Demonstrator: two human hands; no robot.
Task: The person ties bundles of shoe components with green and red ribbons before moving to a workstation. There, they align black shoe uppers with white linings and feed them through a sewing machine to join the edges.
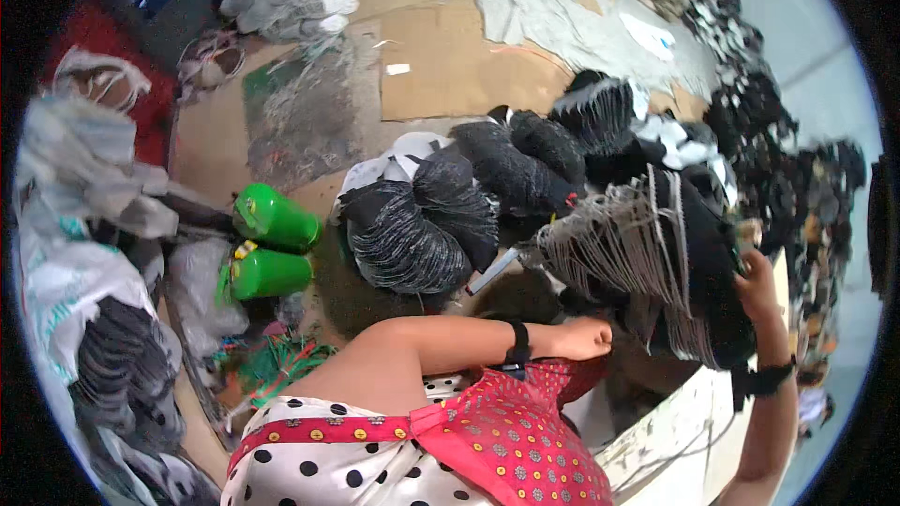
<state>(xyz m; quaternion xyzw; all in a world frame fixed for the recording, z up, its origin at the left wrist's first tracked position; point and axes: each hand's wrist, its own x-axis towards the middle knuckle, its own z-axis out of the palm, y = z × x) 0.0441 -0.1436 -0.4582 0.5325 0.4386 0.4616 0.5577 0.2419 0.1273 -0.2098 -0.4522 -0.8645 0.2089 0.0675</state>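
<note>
A big bundle of stacked black fabric pieces (712, 272) with pale edges and loose grey threads stands up at the right, in front of me. My right hand (757, 286) grips its right-hand side, fingers bent around the edge. Close to the bundle's lower left, my left hand (586, 339) is closed in a fist; what it holds, if anything, is hidden. A pale flat bar (493, 271) with a reddish tip sticks out left of the bundle. Both wrists carry black bands.
More curled black stacks (408, 234) lie on the floor ahead. Two green cylinders (275, 217) stand at the left, near tangled green cords (281, 365). Flattened cardboard (450, 75) and a grey cloth (553, 14) cover the floor beyond. Dark piles (759, 122) line the right wall.
</note>
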